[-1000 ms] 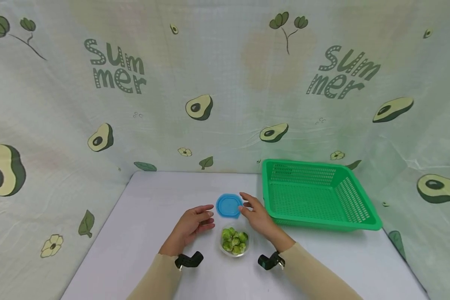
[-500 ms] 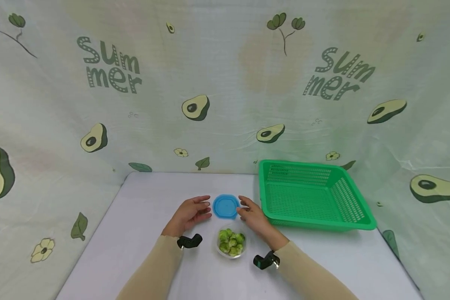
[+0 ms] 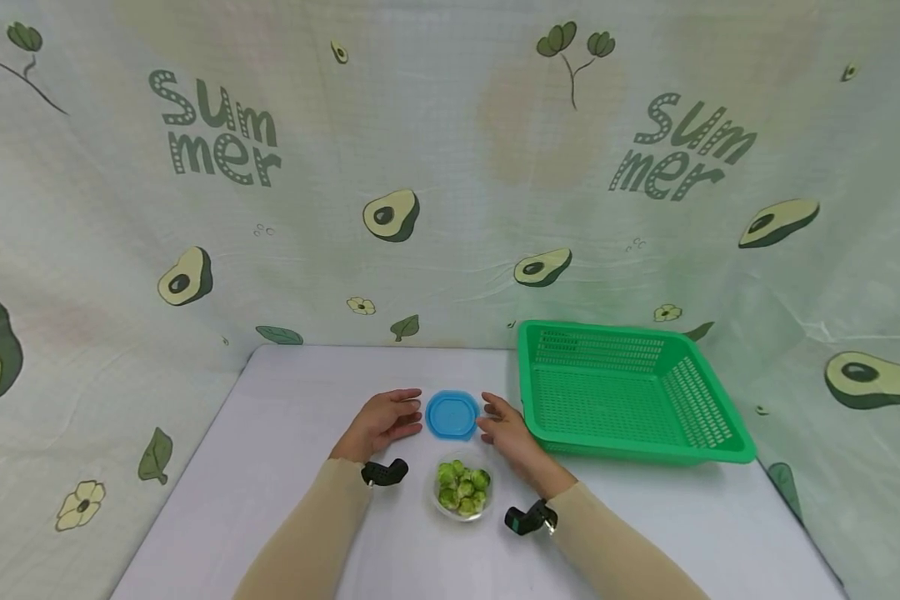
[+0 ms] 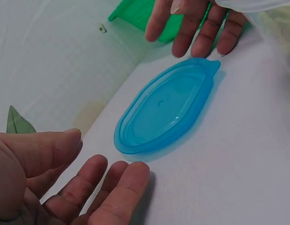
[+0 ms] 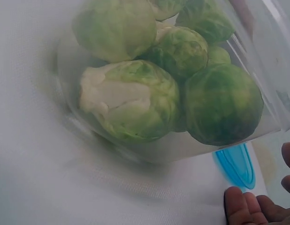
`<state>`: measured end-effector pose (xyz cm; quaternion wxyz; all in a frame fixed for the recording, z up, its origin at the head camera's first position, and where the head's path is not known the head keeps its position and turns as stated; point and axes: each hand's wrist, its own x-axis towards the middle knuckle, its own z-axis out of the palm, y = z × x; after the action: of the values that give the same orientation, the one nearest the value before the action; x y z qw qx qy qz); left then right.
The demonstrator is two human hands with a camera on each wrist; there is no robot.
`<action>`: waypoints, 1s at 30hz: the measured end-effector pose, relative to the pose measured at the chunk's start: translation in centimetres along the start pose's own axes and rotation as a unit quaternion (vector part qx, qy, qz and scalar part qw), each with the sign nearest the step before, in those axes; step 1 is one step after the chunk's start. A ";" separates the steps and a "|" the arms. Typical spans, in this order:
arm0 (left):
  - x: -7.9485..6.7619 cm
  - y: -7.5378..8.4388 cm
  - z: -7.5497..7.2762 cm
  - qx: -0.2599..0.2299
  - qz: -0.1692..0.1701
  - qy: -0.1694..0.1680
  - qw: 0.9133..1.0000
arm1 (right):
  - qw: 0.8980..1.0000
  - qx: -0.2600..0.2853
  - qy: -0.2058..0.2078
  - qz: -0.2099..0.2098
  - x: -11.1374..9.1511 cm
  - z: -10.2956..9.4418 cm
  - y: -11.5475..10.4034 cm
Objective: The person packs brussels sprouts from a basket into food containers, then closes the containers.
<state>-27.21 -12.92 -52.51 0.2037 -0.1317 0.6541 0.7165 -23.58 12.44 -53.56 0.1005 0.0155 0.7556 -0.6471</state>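
Observation:
A blue plastic lid (image 3: pixel 452 415) with a small tab lies flat on the white table, between both hands. To its left is my left hand (image 3: pixel 387 421), fingers loosely bent and nothing held; in the left wrist view its fingertips are close to the lid (image 4: pixel 163 105). On the other side, my right hand (image 3: pixel 512 433) has its fingertips right at the lid's right edge, also holding nothing. Nearer to me stands a clear round container (image 3: pixel 461 515) without a cover, with several Brussels sprouts (image 3: pixel 461 485) in it. The right wrist view shows the sprouts (image 5: pixel 140 101) close up through the clear wall.
A green perforated basket (image 3: pixel 607 433) sits at the back right of the table (image 3: pixel 330 375), just beyond the right hand. Behind the table hangs a pale curtain (image 3: pixel 450 142) printed with avocados and lettering. A black wrist camera (image 3: pixel 385 472) is strapped to the left wrist.
My left hand has moved forward from beside the container to beside the lid. My right fingertips, which overlapped the lid's edge, now lie just at its side. The head view has shifted slightly.

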 end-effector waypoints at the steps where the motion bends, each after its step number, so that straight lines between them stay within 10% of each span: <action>1: 0.0 0.0 0.0 0.002 -0.001 0.000 1.000 | 1.000 0.005 -0.001 0.001 0.1 0.0 0.0; 30: 0.0 0.2 1.0 0.025 0.028 -0.014 0.999 | 0.993 0.112 -0.017 0.015 0.7 0.1 0.5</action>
<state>-27.24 -11.91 -52.25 0.1954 -0.0982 0.6722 0.7073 -24.18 12.35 -54.16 0.1202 0.0269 0.6760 -0.7265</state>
